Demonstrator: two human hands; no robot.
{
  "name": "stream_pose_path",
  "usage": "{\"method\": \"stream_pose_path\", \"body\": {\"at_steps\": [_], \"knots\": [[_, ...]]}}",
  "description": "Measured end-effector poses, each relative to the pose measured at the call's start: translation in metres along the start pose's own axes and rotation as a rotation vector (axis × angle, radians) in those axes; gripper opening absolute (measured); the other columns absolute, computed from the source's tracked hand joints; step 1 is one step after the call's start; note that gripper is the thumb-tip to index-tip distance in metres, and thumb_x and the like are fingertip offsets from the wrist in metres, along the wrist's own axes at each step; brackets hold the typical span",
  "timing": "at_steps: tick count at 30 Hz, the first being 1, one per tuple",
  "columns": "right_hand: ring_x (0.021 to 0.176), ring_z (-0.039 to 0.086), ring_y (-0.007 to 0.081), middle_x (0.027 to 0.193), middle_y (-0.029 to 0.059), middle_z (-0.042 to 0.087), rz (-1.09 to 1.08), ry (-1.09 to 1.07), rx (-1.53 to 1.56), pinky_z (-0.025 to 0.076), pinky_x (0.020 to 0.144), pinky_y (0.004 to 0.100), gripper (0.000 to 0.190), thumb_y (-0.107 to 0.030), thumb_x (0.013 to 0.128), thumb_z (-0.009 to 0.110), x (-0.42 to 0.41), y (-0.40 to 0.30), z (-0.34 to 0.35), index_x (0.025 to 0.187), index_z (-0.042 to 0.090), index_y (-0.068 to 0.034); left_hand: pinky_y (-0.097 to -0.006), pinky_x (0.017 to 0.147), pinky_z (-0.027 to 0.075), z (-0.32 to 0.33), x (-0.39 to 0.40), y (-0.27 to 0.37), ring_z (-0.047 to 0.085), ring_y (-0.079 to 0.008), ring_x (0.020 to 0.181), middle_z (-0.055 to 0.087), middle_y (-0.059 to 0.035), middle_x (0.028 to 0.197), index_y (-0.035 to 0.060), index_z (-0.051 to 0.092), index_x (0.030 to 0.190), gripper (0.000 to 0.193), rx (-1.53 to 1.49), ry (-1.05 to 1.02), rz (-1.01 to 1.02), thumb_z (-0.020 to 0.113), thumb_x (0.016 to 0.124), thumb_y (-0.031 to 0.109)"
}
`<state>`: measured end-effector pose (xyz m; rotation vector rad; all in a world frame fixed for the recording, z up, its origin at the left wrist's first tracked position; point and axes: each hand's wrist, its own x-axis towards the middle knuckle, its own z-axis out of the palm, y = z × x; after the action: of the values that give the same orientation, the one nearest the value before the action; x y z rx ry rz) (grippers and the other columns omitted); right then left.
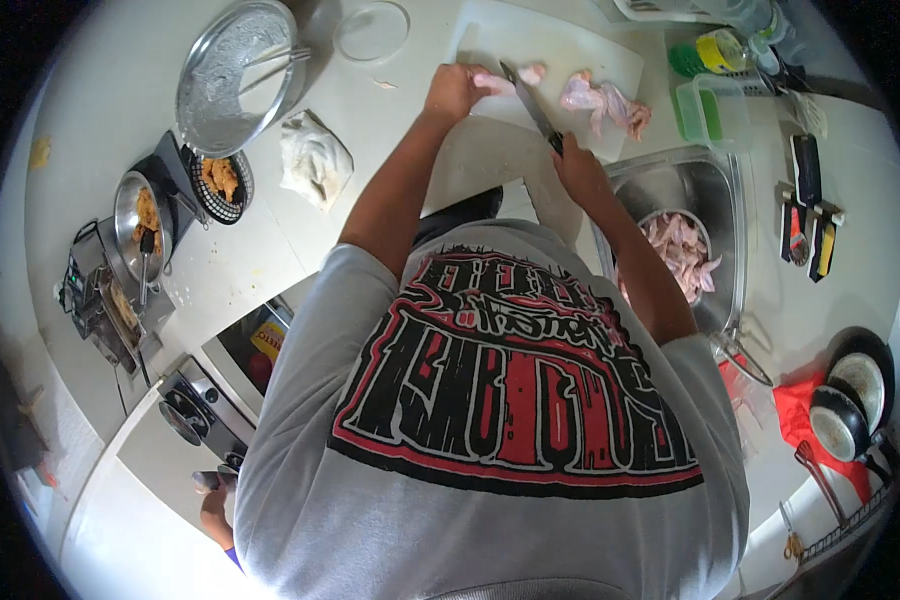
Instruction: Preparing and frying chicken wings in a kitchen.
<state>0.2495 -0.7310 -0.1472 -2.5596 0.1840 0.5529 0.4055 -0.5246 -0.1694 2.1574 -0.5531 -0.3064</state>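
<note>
On the white cutting board, my left hand grips a piece of raw chicken near the board's left part. The handle of a kitchen knife is in my right hand, its blade pointing up and left between that piece and a small raw chicken piece. Raw chicken wings lie on the board to the right of the knife. A bowl of raw chicken pieces stands in the steel sink, partly hidden by my right forearm.
Left are a metal bowl of white powder with tongs, a white cloth, a basket of fried chicken and a fryer. Right are a plastic container, knives and pans. Another person's arm shows lower left.
</note>
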Motion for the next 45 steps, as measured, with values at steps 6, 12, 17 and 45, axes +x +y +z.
{"method": "stream_pose_path", "body": {"at_steps": [6,12,17,45], "knots": [[0.081,0.056,0.0467,0.081,0.029,0.058,-0.113,0.138,0.157,0.043,0.07,0.0541,0.034,-0.029,0.088,0.049,0.028,0.016,0.027,0.1,0.041,0.001,-0.0368,0.07,0.05,-0.008,0.011,-0.01,0.063,-0.0315,0.072,0.064,-0.017,0.077,0.0055,0.067,0.093,0.031,0.17,-0.015,0.012,0.073,0.069,0.023],[0.075,0.057,0.0465,0.077,0.0275,0.058,-0.101,0.153,0.227,0.043,0.063,0.0527,0.031,-0.03,0.089,0.048,0.017,-0.003,-0.006,0.097,0.044,0.0,-0.037,0.07,0.05,-0.008,0.005,-0.008,0.063,-0.0316,0.072,0.064,-0.0177,0.077,0.0042,0.067,0.094,0.031,0.182,0.004,0.002,0.073,0.069,0.021],[0.069,0.058,0.0443,0.074,0.0255,0.059,-0.148,0.445,0.286,0.045,0.058,0.0497,0.032,-0.033,0.089,0.048,0.019,-0.041,-0.04,0.099,0.045,-0.002,-0.037,0.066,0.049,-0.006,-0.004,-0.004,0.062,-0.0302,0.068,0.064,-0.0173,0.08,0.0004,0.065,0.094,0.03,0.104,0.016,0.018,0.072,0.071,0.018],[0.068,0.058,0.0385,0.074,0.0228,0.059,-0.202,0.942,0.443,0.045,0.059,0.044,0.035,-0.032,0.091,0.047,0.044,-0.081,-0.102,0.093,0.051,0.002,-0.0359,0.067,0.049,0.004,-0.005,-0.017,0.063,-0.0303,0.07,0.064,-0.0177,0.082,0.0023,0.066,0.092,0.022,0.078,0.065,0.045,0.069,0.073,0.013]]}}
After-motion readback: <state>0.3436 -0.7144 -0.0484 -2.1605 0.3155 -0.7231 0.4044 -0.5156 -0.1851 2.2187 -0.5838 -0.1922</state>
